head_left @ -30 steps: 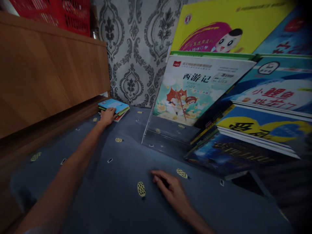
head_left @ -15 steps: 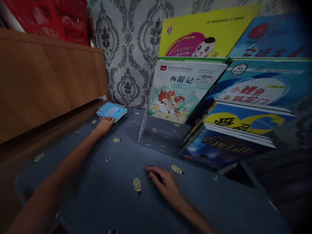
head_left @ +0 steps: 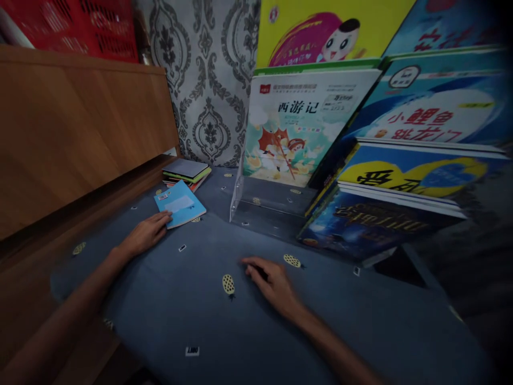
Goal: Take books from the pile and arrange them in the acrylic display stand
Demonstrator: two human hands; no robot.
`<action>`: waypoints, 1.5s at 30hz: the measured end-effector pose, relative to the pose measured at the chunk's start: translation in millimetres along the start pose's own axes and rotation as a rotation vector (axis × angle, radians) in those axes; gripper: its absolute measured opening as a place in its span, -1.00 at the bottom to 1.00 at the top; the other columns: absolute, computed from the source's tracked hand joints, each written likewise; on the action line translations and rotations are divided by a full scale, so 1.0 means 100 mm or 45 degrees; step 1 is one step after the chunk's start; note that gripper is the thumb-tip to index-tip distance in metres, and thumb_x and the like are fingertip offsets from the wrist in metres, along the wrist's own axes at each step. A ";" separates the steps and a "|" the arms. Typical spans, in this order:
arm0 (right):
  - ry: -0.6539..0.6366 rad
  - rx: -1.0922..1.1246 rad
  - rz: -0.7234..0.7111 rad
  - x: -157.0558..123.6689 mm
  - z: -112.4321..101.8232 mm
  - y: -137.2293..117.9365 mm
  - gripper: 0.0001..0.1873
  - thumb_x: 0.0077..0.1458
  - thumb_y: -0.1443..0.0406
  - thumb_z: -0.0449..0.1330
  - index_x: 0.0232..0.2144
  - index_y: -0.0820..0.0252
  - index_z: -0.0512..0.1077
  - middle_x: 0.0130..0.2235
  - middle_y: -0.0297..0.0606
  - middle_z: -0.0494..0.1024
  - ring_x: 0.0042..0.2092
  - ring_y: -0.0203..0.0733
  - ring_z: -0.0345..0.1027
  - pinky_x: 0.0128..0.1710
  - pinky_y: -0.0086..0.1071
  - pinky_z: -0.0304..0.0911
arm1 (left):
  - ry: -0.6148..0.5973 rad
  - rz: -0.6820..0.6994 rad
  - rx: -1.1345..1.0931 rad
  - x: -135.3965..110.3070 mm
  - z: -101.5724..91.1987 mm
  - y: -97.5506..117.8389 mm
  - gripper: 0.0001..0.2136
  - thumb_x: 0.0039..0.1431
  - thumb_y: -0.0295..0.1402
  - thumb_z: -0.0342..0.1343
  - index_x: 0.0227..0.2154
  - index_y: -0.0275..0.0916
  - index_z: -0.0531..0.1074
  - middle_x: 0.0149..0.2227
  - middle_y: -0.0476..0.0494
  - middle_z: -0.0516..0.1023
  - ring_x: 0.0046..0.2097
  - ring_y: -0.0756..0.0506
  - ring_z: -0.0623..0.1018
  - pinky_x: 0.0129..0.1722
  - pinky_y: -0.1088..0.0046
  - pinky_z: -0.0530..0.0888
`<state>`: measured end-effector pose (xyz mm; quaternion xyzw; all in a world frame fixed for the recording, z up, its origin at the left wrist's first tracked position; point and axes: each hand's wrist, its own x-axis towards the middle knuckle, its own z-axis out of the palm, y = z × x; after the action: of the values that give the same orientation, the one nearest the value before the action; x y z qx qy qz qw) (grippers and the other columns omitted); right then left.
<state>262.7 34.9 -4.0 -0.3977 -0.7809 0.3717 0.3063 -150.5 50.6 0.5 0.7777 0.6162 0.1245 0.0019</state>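
Observation:
My left hand (head_left: pixel 146 234) grips the near corner of a thin light-blue booklet (head_left: pixel 181 203), which is lifted slightly over the dark blue patterned cloth (head_left: pixel 208 321). Behind it a small stack of books (head_left: pixel 186 172) with a grey cover on top lies by the wall. My right hand (head_left: pixel 272 283) rests on the cloth near the middle, fingers loosely curled and holding nothing I can see.
A clear acrylic display stand (head_left: pixel 264 206) holds rows of children's books (head_left: pixel 296 125) at the right. A wooden panel (head_left: pixel 76 123) runs along the left, with a red crate (head_left: pixel 80 24) above it. Patterned grey wallpaper (head_left: pixel 208 80) is behind.
My left hand has taken the blue booklet off the top of the stack and drawn it toward me. The right hand has stayed in place.

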 end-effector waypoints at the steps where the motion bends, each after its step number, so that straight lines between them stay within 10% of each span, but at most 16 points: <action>1: -0.001 0.001 0.000 0.00 0.00 0.00 -0.64 0.24 0.23 0.03 -0.12 0.14 0.60 -0.31 -0.20 0.66 -0.28 -0.11 0.55 -0.23 -0.27 0.41 | -0.004 -0.006 -0.020 -0.04 -0.02 -0.02 -0.59 0.25 -0.24 -0.12 0.09 -0.13 0.45 0.30 -0.16 0.40 0.32 -0.22 0.39 0.31 0.18 0.33; 9: -0.014 -0.051 0.013 -0.01 0.00 -0.02 -0.64 0.25 0.25 0.03 -0.08 0.12 0.59 -0.25 -0.20 0.68 -0.23 -0.10 0.55 -0.19 -0.26 0.39 | 0.071 -0.489 0.087 0.57 -0.20 -0.20 -0.53 0.26 -0.20 -0.15 0.12 -0.24 0.43 0.19 -0.25 0.50 0.20 -0.27 0.48 0.22 0.20 0.37; 15: -0.027 -0.091 -0.003 -0.01 0.00 0.01 -0.64 0.27 0.26 0.03 -0.05 0.17 0.57 -0.21 -0.16 0.68 -0.19 -0.08 0.54 -0.13 -0.22 0.38 | 0.113 -0.707 0.106 1.10 0.01 -0.27 -0.44 0.33 -0.15 -0.20 0.21 -0.45 0.30 0.26 -0.55 0.38 0.25 -0.39 0.41 0.19 0.06 0.37; 45: 0.041 -0.113 -0.091 -0.01 -0.01 0.02 -0.71 0.26 0.43 0.12 -0.07 0.18 0.58 -0.20 -0.21 0.68 -0.17 -0.14 0.55 -0.11 -0.29 0.37 | 0.136 -0.647 0.203 0.60 0.07 0.37 -0.45 0.28 -0.20 -0.15 0.17 -0.47 0.41 0.13 -0.50 0.48 0.18 -0.34 0.45 0.21 0.15 0.35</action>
<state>264.7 34.8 -5.1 -0.3887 -0.8054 0.3190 0.3140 -101.3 100.4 10.6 0.5883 0.7986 0.1120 -0.0606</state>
